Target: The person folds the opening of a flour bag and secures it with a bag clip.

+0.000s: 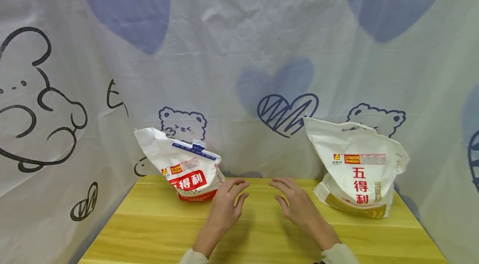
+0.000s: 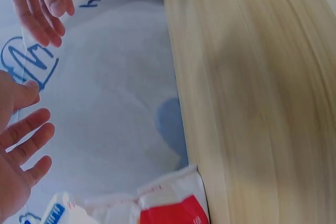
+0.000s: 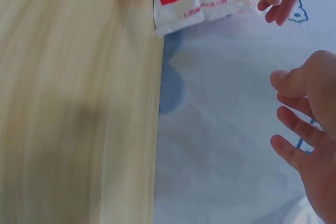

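Both hands hover over the middle of the wooden table, apart from each other, fingers loosely bent and holding nothing. My left hand (image 1: 226,203) is nearest to a white flour bag with a red label (image 1: 192,181), whose folded top carries a blue-and-white sealing clip (image 1: 193,149). That bag leans to the left. Off to the right of my right hand (image 1: 297,206) stands a second white flour bag with a gold-brown base (image 1: 361,168), its top unclipped and showing a handle slot. In the left wrist view the red-labelled bag's lower part shows at the bottom edge.
A pale cloth (image 1: 224,27) printed with hearts and bears hangs behind the table and along both sides. The yellowish wooden tabletop (image 1: 258,239) reaches back to the cloth, with one bag near each rear corner.
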Available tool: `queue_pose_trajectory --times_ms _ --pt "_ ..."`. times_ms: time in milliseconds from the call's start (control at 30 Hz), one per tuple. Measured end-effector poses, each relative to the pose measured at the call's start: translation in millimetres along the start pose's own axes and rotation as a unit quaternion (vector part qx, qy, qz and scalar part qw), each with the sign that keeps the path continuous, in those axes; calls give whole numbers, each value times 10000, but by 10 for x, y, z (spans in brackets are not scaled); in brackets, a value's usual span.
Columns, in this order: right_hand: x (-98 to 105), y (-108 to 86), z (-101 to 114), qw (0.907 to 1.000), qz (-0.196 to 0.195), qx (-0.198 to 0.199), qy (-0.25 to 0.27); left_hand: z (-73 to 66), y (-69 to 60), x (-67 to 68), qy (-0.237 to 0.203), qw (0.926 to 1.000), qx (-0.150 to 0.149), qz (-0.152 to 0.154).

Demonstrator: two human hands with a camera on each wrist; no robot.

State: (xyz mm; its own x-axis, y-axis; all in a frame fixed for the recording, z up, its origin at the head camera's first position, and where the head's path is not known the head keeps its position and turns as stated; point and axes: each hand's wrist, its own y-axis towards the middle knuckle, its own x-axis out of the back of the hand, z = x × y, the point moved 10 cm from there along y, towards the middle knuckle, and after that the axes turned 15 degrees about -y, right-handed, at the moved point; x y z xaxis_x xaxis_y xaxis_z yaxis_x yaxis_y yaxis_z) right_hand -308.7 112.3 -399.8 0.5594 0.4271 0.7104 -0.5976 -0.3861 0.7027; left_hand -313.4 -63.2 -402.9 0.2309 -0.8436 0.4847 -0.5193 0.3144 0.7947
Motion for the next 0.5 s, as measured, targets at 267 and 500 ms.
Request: queue_pose_trajectory --times_ms 267,500 --pt "214 -185 -210 9991 -313 -102 -268 -177 102 -260 -103 9994 -268 205" --pt "422 -339 -406 9978 -419 -276 -429 -351 225 -470 -86 9975 -605 352"
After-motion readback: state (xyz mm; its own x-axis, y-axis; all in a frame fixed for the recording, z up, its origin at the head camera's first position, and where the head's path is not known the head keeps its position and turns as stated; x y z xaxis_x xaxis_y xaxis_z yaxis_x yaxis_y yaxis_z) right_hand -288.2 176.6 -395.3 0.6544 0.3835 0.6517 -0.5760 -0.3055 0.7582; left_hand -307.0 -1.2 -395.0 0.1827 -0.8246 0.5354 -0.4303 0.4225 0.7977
